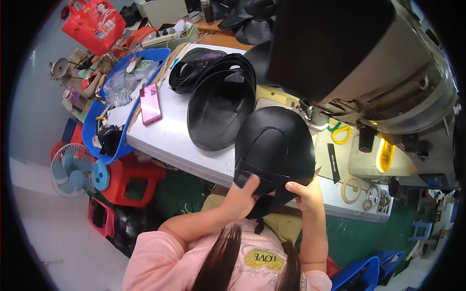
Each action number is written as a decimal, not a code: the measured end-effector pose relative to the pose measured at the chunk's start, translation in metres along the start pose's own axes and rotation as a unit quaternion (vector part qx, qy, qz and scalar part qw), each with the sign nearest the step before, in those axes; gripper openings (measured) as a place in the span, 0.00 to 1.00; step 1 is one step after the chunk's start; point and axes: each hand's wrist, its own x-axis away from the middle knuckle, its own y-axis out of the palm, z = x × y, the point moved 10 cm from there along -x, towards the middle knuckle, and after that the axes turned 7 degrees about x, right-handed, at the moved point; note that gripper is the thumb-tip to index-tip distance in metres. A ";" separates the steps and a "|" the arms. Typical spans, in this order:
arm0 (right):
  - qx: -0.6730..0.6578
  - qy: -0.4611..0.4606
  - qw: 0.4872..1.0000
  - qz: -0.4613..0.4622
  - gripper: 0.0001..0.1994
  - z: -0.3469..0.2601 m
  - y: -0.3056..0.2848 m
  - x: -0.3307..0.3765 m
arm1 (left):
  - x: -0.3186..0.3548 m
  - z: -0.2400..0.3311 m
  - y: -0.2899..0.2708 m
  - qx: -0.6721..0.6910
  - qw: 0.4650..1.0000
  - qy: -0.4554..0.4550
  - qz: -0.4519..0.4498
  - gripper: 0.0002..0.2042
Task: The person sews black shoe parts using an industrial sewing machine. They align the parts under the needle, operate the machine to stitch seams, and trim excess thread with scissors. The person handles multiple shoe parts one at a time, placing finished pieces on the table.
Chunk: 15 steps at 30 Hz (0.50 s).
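A white worktable (170, 133) stands in the middle, with a big grey sewing machine (388, 82) on its right part. Left of the table is a blue plastic tray (92, 138) and a red stool (133, 182). A small pale blue fan (73, 169) stands on the light grey floor (63, 233). The floor under the table is green. Far left hangs a red bag (94, 24).

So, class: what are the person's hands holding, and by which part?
Both hands, left hand and right hand, hold a black cap-shaped piece by its lower edge, nearest the person.
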 end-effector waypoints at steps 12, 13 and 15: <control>0.016 -0.054 0.998 0.030 0.32 -0.007 -0.012 -0.003 | -0.002 -0.014 0.000 0.007 0.995 -0.099 0.010 0.22; 0.014 -0.035 0.999 0.026 0.32 -0.005 -0.015 -0.003 | 0.001 -0.020 0.004 0.005 0.990 -0.140 -0.023 0.20; 0.010 0.000 1.000 0.020 0.31 -0.003 -0.023 -0.002 | 0.011 -0.027 0.012 0.003 0.970 -0.223 -0.093 0.17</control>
